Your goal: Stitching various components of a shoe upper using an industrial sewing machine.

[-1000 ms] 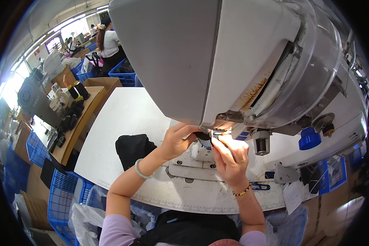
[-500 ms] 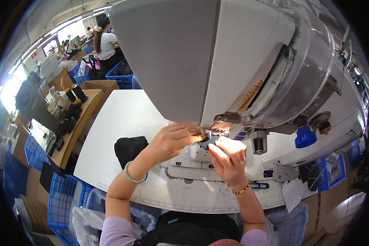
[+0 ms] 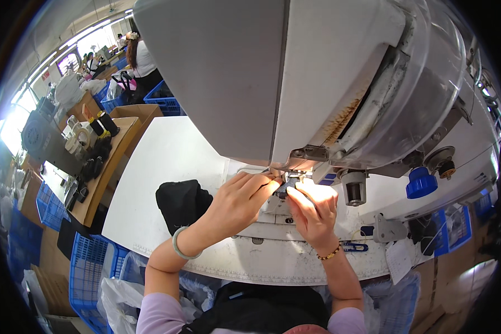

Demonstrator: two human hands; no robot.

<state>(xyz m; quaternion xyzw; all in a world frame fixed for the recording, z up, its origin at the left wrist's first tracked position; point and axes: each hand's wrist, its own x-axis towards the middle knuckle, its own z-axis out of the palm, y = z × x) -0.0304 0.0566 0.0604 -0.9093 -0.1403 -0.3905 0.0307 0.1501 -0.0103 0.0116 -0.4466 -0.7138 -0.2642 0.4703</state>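
Note:
A small dark grey-blue piece of fabric (image 3: 286, 187) lies under the sewing machine's needle area, pinched between my two hands. My left hand (image 3: 240, 199) comes in from the left, its fingertips closed on the fabric's left edge beside the presser foot. On the near right side my right hand (image 3: 315, 214), in bright lamp light, has thumb and fingers closed on the same fabric. Most of the piece is hidden behind my fingers. Above both hands hangs the large grey-white sewing machine head (image 3: 234, 72). Left of my left wrist a black cloth item (image 3: 181, 205) rests on the white table (image 3: 145, 183).
Blue-handled thread snips (image 3: 354, 246) lie right of my right wrist, near a grey metal part (image 3: 388, 229). A blue knob (image 3: 421, 183) juts from the machine. Blue crates (image 3: 86, 267) stand left, below a side table (image 3: 114, 161) with thread spools. Another person (image 3: 145, 61) works behind.
The fabric has turned slightly and less of it shows between my fingers. My left hand has shifted a little lower, its fingers more bent. The view has moved slightly.

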